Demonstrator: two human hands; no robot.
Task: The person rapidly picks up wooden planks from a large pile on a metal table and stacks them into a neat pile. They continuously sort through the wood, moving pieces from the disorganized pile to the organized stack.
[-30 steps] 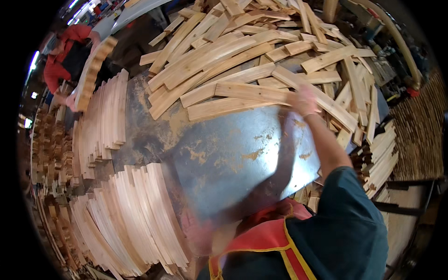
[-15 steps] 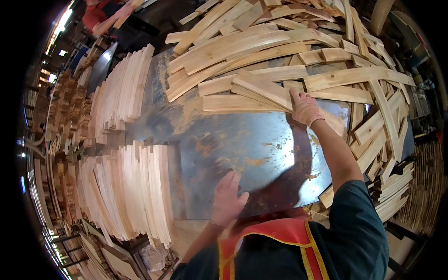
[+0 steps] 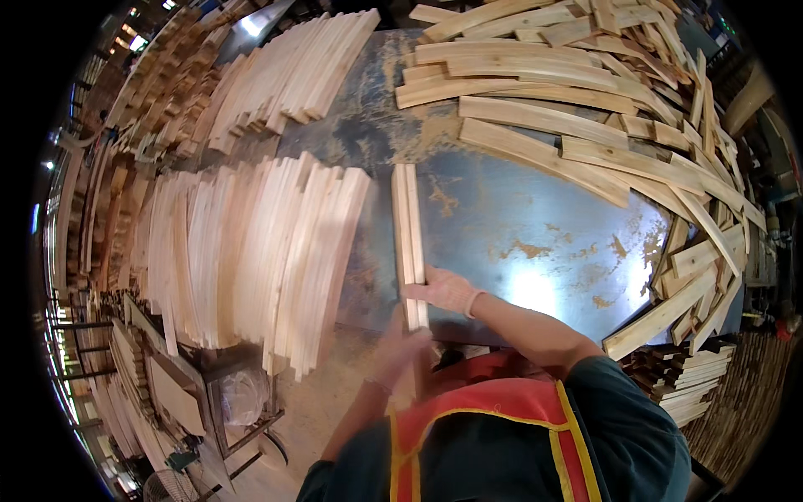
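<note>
Two pale wooden slats (image 3: 409,217) lie close side by side, pointing away from me over the metal tabletop. My right hand (image 3: 450,291), in a light knitted glove, is closed on them from the right, with its thumb across the top. Down by their near end is my left hand (image 3: 396,350), smeared by motion. It overlaps the slats, but whether its fingers grip them is not clear. Just left of the slats stands a tight row of pale wooden slats (image 3: 242,251).
The metal tabletop (image 3: 502,226) has patches of sawdust. A loose heap of boards (image 3: 535,71) spreads across its far and right sides. Another row of slats (image 3: 288,75) lies at the far left. Stacked wood (image 3: 690,376) stands at the right, and a clear plastic bag (image 3: 244,397) hangs at the lower left.
My right hand has come from the board heap back to my front and now holds two slats. My left hand has moved to their near end. The view has shifted, dropping the other person out.
</note>
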